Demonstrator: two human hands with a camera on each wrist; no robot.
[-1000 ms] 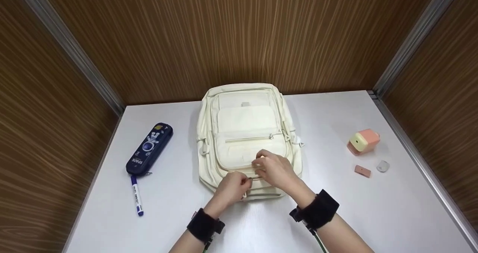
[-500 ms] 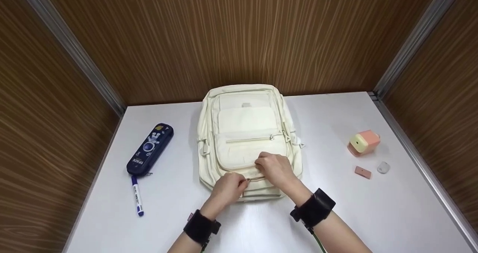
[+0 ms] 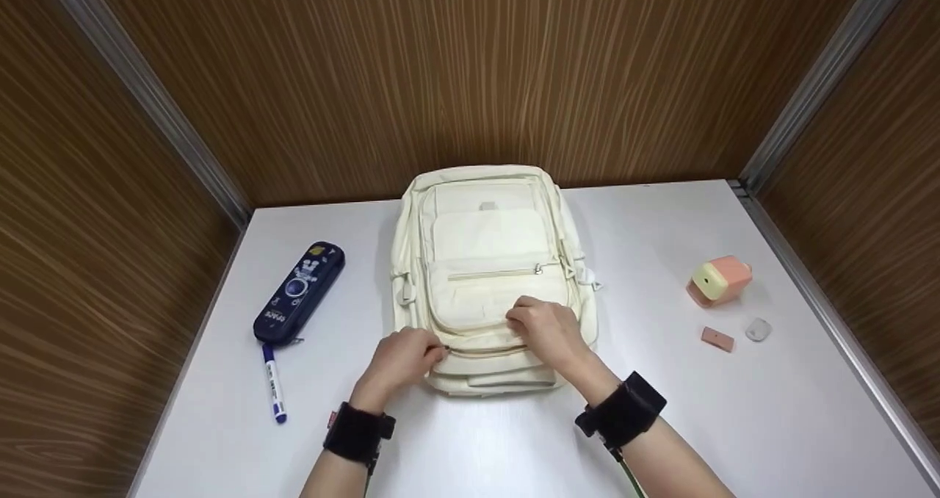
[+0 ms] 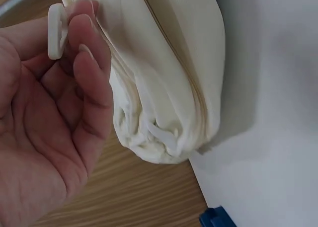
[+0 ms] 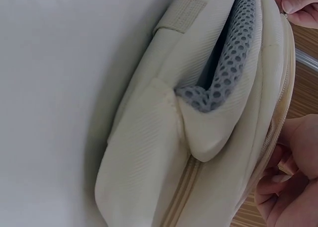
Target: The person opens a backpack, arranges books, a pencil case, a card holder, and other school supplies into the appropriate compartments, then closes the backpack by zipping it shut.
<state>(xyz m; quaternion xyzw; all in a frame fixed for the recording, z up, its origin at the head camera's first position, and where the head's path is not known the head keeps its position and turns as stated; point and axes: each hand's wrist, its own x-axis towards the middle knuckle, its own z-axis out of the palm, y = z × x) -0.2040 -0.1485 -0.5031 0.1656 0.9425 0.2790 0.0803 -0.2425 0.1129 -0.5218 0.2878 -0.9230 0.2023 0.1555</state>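
Observation:
A cream backpack (image 3: 488, 233) lies on the white table, front side up, its top toward the back panel. My left hand (image 3: 402, 357) is at its lower left, pinching a cream zipper pull (image 4: 55, 32) between thumb and fingers. From there an open zipper (image 3: 488, 352) runs right across the lower front. My right hand (image 3: 549, 336) has its fingers curled at the edge of the front pocket, gripping the fabric; its fingertips are partly hidden in the head view. In the right wrist view, a side pocket shows grey mesh lining (image 5: 233, 63).
At left lie a dark blue pencil case (image 3: 299, 292) and a blue-capped white marker (image 3: 275, 384). At right stand a pink and yellow pencil sharpener (image 3: 720, 280), a small brownish-pink block (image 3: 717, 338) and a small grey piece (image 3: 758, 329). Wooden panels (image 3: 485, 72) enclose the table.
My left hand has slid left along the lower zipper with the pull, and the opening behind it has lengthened. My right hand has closed its fingers on the pocket edge and stays there.

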